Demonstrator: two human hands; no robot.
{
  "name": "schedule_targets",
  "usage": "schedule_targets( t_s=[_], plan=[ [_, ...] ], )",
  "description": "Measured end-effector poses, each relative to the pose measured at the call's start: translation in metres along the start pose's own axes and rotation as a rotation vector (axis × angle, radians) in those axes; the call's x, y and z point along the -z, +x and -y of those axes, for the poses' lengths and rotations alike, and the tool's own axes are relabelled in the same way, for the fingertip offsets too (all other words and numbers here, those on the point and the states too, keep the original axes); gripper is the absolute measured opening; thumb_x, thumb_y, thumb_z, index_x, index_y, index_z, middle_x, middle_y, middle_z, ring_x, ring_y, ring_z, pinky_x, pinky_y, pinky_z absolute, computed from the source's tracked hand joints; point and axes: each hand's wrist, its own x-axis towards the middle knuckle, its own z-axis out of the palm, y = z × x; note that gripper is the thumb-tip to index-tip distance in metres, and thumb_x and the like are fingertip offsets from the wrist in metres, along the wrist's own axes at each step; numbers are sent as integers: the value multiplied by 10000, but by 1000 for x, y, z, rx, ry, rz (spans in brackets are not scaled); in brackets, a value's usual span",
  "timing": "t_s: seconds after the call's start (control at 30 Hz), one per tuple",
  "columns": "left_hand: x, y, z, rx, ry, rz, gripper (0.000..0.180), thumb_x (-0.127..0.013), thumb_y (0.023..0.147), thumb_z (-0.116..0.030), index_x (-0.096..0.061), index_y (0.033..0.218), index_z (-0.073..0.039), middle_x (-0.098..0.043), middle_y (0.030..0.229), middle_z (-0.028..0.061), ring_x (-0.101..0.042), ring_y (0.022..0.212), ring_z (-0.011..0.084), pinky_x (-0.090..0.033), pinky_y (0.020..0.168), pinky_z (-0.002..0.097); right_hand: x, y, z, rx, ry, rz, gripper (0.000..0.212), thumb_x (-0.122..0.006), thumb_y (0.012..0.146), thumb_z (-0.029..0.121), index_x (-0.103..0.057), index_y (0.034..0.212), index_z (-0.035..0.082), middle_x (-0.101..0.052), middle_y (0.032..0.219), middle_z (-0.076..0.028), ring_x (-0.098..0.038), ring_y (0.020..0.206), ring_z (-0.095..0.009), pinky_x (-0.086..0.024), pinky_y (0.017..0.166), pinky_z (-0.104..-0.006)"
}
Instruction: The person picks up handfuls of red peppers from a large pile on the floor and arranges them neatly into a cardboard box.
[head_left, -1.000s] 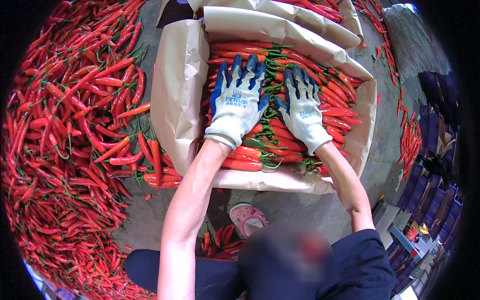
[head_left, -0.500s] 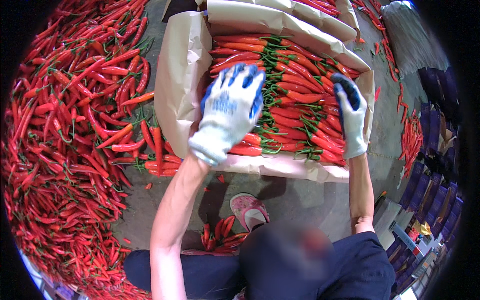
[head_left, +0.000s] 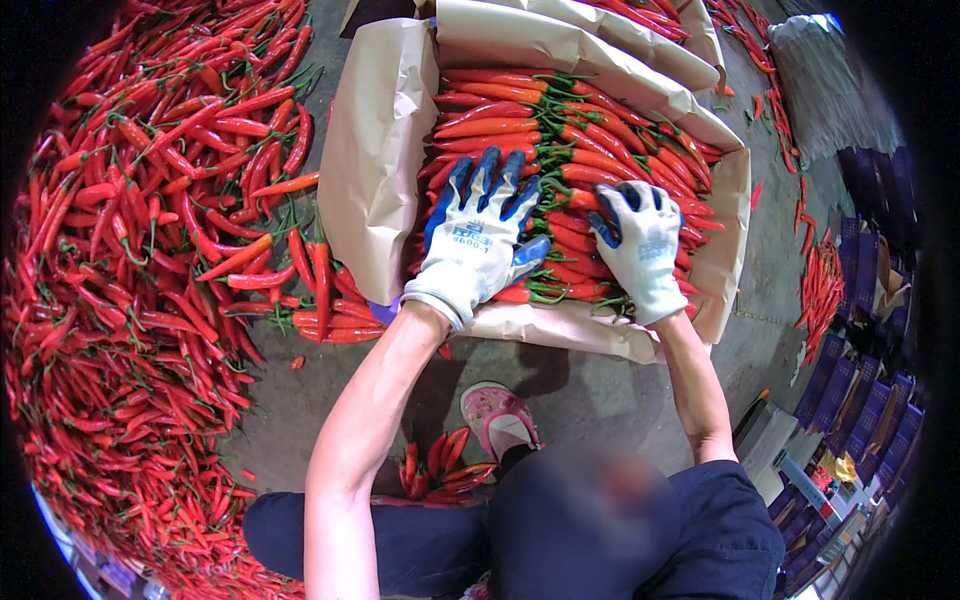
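Hundreds of loose red chillies (head_left: 130, 300) lay heaped on the concrete floor (head_left: 600, 400) at far left, glossy, slim and tapering, green stems pointing every way. Just right of that heap I saw the cardboard box (head_left: 375, 170), its matte brown paper lining folded out over the rim. Inside, the packed chillies (head_left: 520, 110) lay in neat layers, long axes running roughly left to right across the box, stems gathered toward the middle. My left hand (head_left: 478, 235), in a white knit glove with blue rubbery fingertips, was spread flat and pressed palm-down on the near left part of that layer. My right hand (head_left: 640, 245), gloved the same, rested on the near right part, fingers bent and loosely spread over the pods, pinching nothing that I could make out. Both hands sat directly on the pods, the left a little nearer the box's centre. Farther right, stray chillies (head_left: 822, 290) lay scattered beside stacked dark crates (head_left: 860, 400).
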Motion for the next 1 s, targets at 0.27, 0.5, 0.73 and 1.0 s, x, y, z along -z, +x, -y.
schedule_targets(
  t_s=[0.27, 0.5, 0.73, 1.0],
  plan=[
    [13, -5, 6, -19, -108, 21, 647, -526, 892, -513, -471, 1382, -93, -298, 1521, 163, -235, 1418, 344, -148, 1166, 494, 30, 6, -18, -307, 769, 30, 326, -745, 759, 88, -677, 1075, 45, -662, 996, -120, -659, 904, -225, -511, 835, -316],
    [68, -12, -2, -92, -192, -193, 385, -670, 827, -244, -613, 1169, -77, -592, 1222, 134, -553, 1143, 333, -431, 981, 447, 39, -19, -15, -113, 462, 191, 342, -771, 672, 128, -672, 996, 82, -654, 959, -124, -633, 897, -329, -501, 824, -390],
    [146, -105, 11, -266, -365, 71, 378, -710, 778, -191, -636, 1138, -102, -647, 1101, 100, -623, 992, 306, -503, 847, 419, 1, 3, 2, -4, 241, 272, 227, -709, 740, 193, -634, 919, 76, -628, 937, -160, -601, 878, -355, -488, 778, -450],
    [157, -327, 46, 419, -482, 475, 363, -621, 864, -353, -647, 1113, -91, -659, 1044, 131, -622, 963, 336, -499, 828, 424, 94, -7, 93, 6, 606, 172, 261, -689, 723, 36, -671, 983, 25, -654, 982, -153, -646, 913, -317, -500, 850, -361]
  ],
)
